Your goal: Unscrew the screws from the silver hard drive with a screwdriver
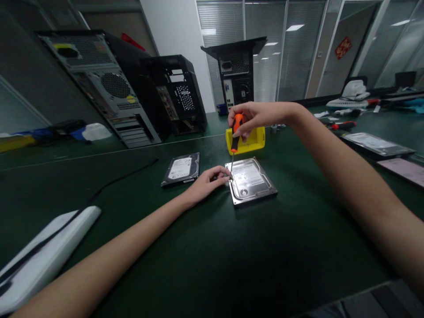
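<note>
A silver hard drive (251,180) lies flat on the dark green table in front of me. My right hand (247,119) is closed around the orange and black handle of a screwdriver (236,132), held nearly upright. Its tip meets the left edge of the drive. Beside that tip, my left hand (212,177) has thumb and fingers pinched together at the drive's edge; whether they grip the shaft, a screw or the edge is too small to tell. A yellow tray (261,140) stands just behind the drive, partly hidden by my right hand.
A second hard drive (181,168) lies to the left, with more drives (377,143) at the right. Computer cases (112,84) stand along the back. A white slab-like object (49,251) with a black cable (122,177) is at left. Another screwdriver (344,126) lies far right.
</note>
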`<state>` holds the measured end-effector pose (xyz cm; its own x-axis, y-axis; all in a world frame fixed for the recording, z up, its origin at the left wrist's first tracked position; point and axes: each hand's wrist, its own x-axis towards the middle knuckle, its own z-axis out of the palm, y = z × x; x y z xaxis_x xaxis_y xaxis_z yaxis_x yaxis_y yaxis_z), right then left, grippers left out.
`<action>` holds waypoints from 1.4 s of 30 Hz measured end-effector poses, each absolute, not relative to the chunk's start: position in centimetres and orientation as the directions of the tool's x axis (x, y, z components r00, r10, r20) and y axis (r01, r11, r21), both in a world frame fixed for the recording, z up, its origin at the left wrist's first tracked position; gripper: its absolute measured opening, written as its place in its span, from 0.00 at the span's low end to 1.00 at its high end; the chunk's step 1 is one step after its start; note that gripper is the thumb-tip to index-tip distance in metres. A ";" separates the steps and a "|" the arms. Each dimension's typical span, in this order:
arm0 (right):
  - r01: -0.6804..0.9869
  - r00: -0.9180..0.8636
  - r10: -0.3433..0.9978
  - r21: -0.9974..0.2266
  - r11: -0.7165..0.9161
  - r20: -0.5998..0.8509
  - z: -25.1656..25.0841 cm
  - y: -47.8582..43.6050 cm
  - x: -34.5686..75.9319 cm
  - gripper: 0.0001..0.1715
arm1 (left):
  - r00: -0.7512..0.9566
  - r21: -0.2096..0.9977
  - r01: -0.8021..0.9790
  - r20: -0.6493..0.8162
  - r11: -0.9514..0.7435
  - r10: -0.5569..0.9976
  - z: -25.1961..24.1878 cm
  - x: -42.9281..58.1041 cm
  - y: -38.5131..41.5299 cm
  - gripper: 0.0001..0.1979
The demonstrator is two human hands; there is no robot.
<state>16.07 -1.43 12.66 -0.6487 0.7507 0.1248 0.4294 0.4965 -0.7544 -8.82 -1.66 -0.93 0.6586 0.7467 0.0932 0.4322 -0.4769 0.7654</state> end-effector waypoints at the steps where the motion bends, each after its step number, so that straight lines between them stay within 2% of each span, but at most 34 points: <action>1: 0.439 -0.651 0.751 -0.749 0.496 0.115 12.7 -1.5 16.1 0.18 | 0.659 0.766 0.432 0.093 -0.477 0.746 -0.9 -8.8 -1.7 0.14; 6: 0.476 -0.663 0.744 -0.725 0.497 0.075 13.1 -1.6 16.0 0.21 | 0.656 0.770 0.435 0.085 -0.467 0.750 -0.6 -8.7 -1.9 0.14; 12: 0.458 -0.666 0.735 -0.711 0.534 0.122 12.8 -1.6 15.5 0.23 | 0.662 0.776 0.423 0.089 -0.469 0.744 -0.7 -8.7 -1.8 0.14; 18: 0.358 -0.691 0.683 -0.709 0.607 0.235 12.2 -1.7 14.3 0.18 | 0.669 0.772 0.419 0.094 -0.478 0.738 -0.7 -8.7 -1.8 0.14; 24: 0.200 -0.765 0.585 -0.764 0.614 0.269 11.7 -1.9 13.3 0.22 | 0.673 0.767 0.426 0.086 -0.480 0.734 -0.4 -8.6 -2.0 0.13; 28: 0.153 -0.788 0.544 -0.766 0.624 0.286 11.6 -2.1 12.8 0.24 | 0.676 0.764 0.425 0.090 -0.486 0.732 -0.5 -8.6 -1.9 0.13; 32: 0.146 -0.811 0.508 -0.739 0.657 0.292 11.9 -2.3 12.7 0.19 | 0.679 0.763 0.419 0.098 -0.493 0.728 -0.6 -8.6 -1.9 0.14; 36: 0.185 -0.785 0.533 -0.700 0.690 0.317 11.8 -2.1 12.5 0.15 | 0.679 0.766 0.416 0.098 -0.491 0.727 -0.5 -8.6 -1.9 0.13; 42: 0.235 -0.750 0.513 -0.556 0.797 0.418 11.2 -1.5 12.0 0.18 | 0.671 0.767 0.417 0.101 -0.487 0.735 -0.6 -8.6 -2.0 0.13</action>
<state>11.97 -1.49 11.18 -0.7496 0.5131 0.4182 0.2354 0.7972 -0.5560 -8.63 -1.96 -0.65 0.6706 0.7349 0.1015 0.4173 -0.4867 0.7674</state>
